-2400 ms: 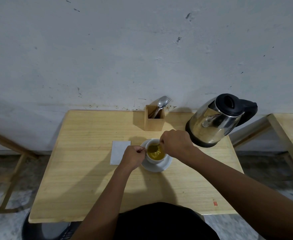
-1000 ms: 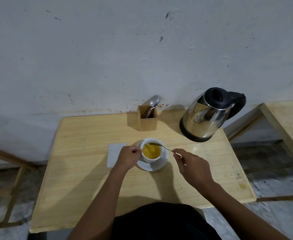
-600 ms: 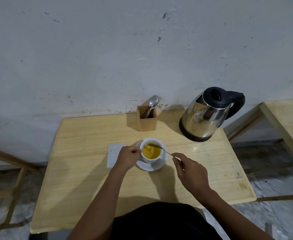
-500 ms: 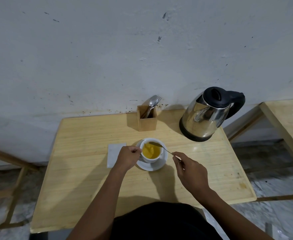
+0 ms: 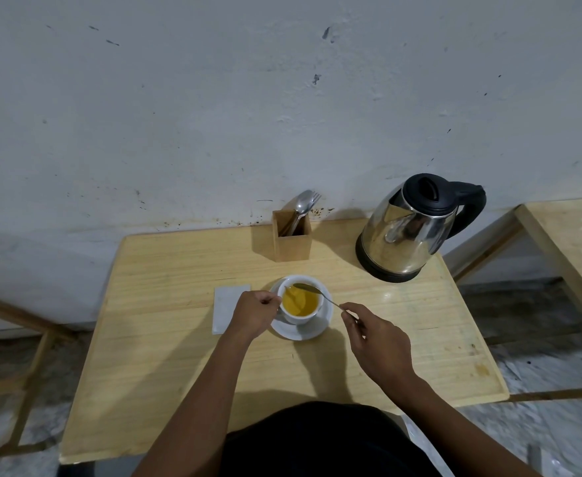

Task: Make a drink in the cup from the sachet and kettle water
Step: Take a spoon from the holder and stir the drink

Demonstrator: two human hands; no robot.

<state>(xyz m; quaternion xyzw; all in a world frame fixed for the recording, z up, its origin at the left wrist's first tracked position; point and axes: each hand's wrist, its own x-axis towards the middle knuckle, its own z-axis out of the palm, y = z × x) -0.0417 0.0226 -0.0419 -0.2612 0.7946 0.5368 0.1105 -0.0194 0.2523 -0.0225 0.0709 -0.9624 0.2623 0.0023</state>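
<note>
While left hand [image 5: 253, 313] pinches one cup [image 5: 299, 301], right hand [image 5: 375, 339] grips one spoon [image 5: 311, 290] above it

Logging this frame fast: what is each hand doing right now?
Left hand: closed at the side of the white ceramic cup, apparently gripping its hidden handle.
Right hand: closed, pinching the thin metal spoon.

Since 2.4 s ago, the right hand [image 5: 379, 342] has withdrawn from directly over the cup [image 5: 299, 304] to its 4 o'clock side, above the table. The teaspoon [image 5: 320, 295] has been raised out of the yellow drink [image 5: 299, 301]; its bowl is now held over the cup rim at 12 o'clock.
</note>
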